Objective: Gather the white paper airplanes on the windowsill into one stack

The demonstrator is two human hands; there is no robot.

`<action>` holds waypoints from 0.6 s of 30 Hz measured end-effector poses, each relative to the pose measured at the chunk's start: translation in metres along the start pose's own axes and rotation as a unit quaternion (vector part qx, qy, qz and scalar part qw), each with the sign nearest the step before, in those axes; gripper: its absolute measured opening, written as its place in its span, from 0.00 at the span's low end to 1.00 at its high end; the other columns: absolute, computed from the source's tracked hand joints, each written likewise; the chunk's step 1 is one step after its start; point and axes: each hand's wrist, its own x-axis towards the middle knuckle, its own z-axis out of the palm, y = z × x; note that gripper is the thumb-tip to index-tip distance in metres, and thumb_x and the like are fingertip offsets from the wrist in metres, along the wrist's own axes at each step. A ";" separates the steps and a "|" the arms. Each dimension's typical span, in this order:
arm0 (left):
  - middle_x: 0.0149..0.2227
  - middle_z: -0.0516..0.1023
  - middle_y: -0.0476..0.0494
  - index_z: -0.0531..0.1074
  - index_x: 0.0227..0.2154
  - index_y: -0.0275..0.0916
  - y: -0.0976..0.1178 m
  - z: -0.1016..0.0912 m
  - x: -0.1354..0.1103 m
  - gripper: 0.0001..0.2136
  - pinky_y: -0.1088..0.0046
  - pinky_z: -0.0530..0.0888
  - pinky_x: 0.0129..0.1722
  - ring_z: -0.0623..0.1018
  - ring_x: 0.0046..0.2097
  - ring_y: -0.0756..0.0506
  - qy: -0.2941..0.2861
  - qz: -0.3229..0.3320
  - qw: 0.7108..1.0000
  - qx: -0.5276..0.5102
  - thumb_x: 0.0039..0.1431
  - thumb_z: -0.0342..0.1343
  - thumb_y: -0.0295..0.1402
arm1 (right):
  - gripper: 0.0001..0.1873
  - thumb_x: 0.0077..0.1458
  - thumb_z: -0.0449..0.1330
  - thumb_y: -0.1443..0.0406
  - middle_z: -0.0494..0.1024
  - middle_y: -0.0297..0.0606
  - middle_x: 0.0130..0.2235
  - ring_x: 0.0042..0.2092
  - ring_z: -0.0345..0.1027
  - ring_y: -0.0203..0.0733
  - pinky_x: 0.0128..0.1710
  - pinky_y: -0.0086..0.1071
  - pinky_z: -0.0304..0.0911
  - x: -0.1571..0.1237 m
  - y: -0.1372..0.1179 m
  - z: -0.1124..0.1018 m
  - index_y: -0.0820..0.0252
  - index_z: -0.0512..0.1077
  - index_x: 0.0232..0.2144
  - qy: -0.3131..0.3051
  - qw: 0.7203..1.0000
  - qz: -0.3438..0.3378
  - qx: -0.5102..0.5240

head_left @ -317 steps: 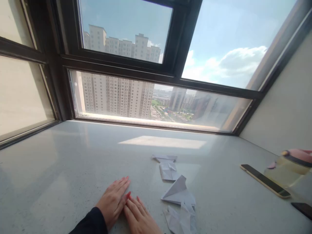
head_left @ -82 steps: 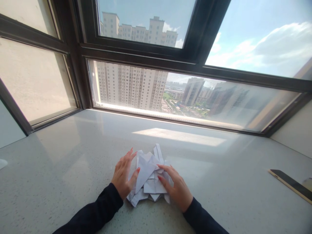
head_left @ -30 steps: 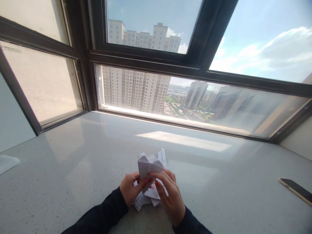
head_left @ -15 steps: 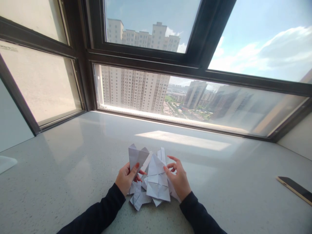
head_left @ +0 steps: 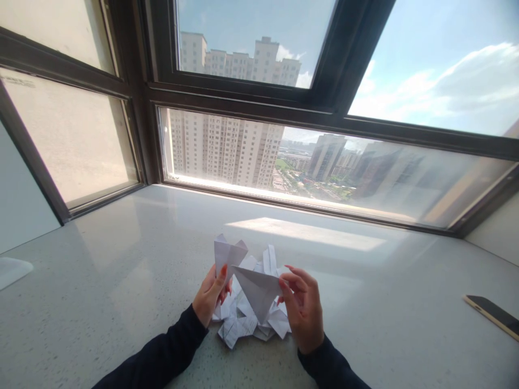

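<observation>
Folded white paper [head_left: 227, 256] stands upright in my left hand [head_left: 210, 294], its thumb pressed on the front and a pointed top edge showing. My right hand [head_left: 305, 305] pinches a triangular piece of folded paper [head_left: 259, 292] by its right corner. That piece is tilted, with one tip close to the left hand's paper; whether the two touch I cannot tell. Below both hands lies a loose pile of folded white papers [head_left: 235, 329], partly hidden by the triangle.
The pale speckled counter [head_left: 141, 292] runs to a dark-framed window [head_left: 243, 102]. A phone [head_left: 492, 316] lies at the far right. At the left edge is a white object [head_left: 12, 271] I cannot make out. Sunlight falls on the counter near the window.
My right hand has lifted a folded paper from the pile and turned it, so it now shows as a triangle. My left hand keeps its paper nearly in place.
</observation>
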 end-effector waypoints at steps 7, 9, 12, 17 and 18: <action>0.16 0.64 0.53 0.67 0.27 0.34 0.004 0.000 -0.006 0.19 0.79 0.58 0.17 0.61 0.18 0.54 -0.041 0.018 0.997 0.069 0.38 0.56 0.46 | 0.18 0.51 0.50 0.68 0.69 0.35 0.30 0.29 0.64 0.35 0.29 0.32 0.63 -0.006 0.001 0.003 0.57 0.52 0.45 -0.053 0.997 -0.033 -0.046; 0.14 0.63 0.54 0.67 0.27 0.35 0.002 0.002 -0.006 0.17 0.78 0.57 0.16 0.60 0.17 0.54 -0.031 0.012 0.996 0.085 0.39 0.56 0.45 | 0.22 0.50 0.52 0.66 0.68 0.37 0.33 0.31 0.63 0.37 0.31 0.34 0.62 -0.004 -0.001 0.004 0.57 0.51 0.47 -0.022 0.996 -0.029 -0.076; 0.11 0.57 0.58 0.66 0.25 0.35 -0.003 0.002 -0.004 0.18 0.79 0.54 0.14 0.56 0.14 0.55 -0.001 0.005 0.996 0.087 0.41 0.54 0.47 | 0.25 0.44 0.57 0.60 0.67 0.41 0.38 0.36 0.61 0.41 0.33 0.36 0.60 0.000 -0.002 0.006 0.58 0.57 0.45 -0.051 0.986 -0.022 -0.159; 0.13 0.60 0.56 0.64 0.25 0.35 -0.004 0.001 -0.003 0.20 0.80 0.54 0.14 0.56 0.14 0.56 -0.029 -0.015 0.997 0.072 0.39 0.54 0.50 | 0.09 0.46 0.55 0.59 0.71 0.38 0.32 0.36 0.62 0.42 0.35 0.35 0.59 0.000 0.004 0.009 0.56 0.69 0.31 -0.118 0.974 -0.014 -0.192; 0.13 0.62 0.55 0.64 0.24 0.35 -0.002 0.002 -0.004 0.21 0.80 0.53 0.14 0.56 0.14 0.56 -0.036 -0.029 0.997 0.061 0.39 0.52 0.51 | 0.08 0.48 0.54 0.60 0.71 0.37 0.30 0.35 0.62 0.41 0.33 0.34 0.59 -0.001 0.005 0.008 0.57 0.69 0.30 -0.097 0.978 -0.008 -0.182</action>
